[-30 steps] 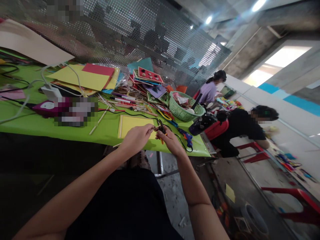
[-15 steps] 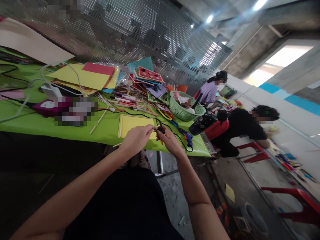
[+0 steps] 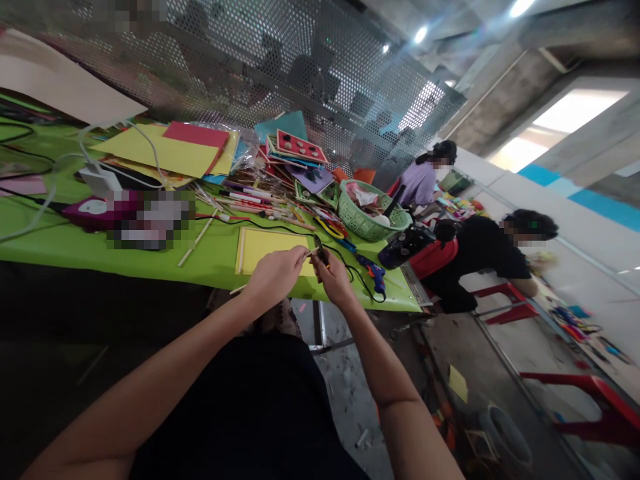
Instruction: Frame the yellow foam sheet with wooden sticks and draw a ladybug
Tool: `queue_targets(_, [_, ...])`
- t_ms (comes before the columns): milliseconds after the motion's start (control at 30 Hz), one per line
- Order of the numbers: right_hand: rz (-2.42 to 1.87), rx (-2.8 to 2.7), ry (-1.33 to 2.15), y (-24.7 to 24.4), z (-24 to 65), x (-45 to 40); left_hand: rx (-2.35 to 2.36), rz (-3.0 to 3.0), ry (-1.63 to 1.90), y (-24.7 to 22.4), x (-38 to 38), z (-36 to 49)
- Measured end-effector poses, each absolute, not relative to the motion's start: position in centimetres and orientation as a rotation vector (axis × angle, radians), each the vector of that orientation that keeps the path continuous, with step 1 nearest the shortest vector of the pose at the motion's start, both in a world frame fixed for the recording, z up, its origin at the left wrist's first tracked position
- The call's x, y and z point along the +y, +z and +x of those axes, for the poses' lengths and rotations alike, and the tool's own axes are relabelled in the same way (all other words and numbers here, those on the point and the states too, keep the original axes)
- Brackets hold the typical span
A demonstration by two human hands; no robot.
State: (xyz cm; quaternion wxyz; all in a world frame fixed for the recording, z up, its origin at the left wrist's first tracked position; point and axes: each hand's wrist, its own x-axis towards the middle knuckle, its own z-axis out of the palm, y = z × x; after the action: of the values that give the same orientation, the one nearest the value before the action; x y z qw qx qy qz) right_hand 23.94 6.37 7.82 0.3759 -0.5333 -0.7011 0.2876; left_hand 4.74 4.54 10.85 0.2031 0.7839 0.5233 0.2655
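Bright lime green under yellow, red and teal.
The tabletop (image 3: 150,257) is plain lime; the pliers (image 3: 319,251) are dark with a touch of orange, the thin stick (image 3: 309,254) pale tan. The framed panel (image 3: 267,245) is yellow, the glue gun (image 3: 373,272) blue and red, the latticed basket (image 3: 367,215) pale green. Dark and pale spots dot a red card (image 3: 301,148); round holes pattern the grey screen (image 3: 240,60).

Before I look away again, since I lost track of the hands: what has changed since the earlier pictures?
The right hand has shifted its grip on the dark tool, so less orange handle shows. Nothing was visibly picked up or released. The left hand still pinches a thin piece; the yellow sheet, green basket and blue glue gun stayed put.
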Motion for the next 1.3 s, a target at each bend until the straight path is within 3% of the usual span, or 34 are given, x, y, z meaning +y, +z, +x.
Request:
queue_targets(133, [-1.383,-1.822,0.775,8.5,24.2,6.1,1.417,2.136,0.795,10.9,4.7,4.4])
queue_targets(333, [-1.215,-1.753,1.136,9.8,24.6,5.8,1.344,2.067,0.998,10.5,5.0,4.0])
queue_targets(600, [-1.189,-1.696,1.200,10.2,24.8,5.5,1.222,1.894,1.028,10.3,5.2,3.9])
queue_targets(800, [-1.136,-1.481,1.048,10.1,24.3,5.7,1.131,1.724,1.068,8.8,5.4,4.8])
queue_targets(967, [-1.091,-1.308,1.137,10.0,23.5,5.3,0.944,1.633,0.973,7.0,4.5,6.4])
queue_targets(1300, [-0.861,-1.099,1.519,9.6,22.1,3.7,1.105,1.661,1.091,6.9,3.3,5.9])
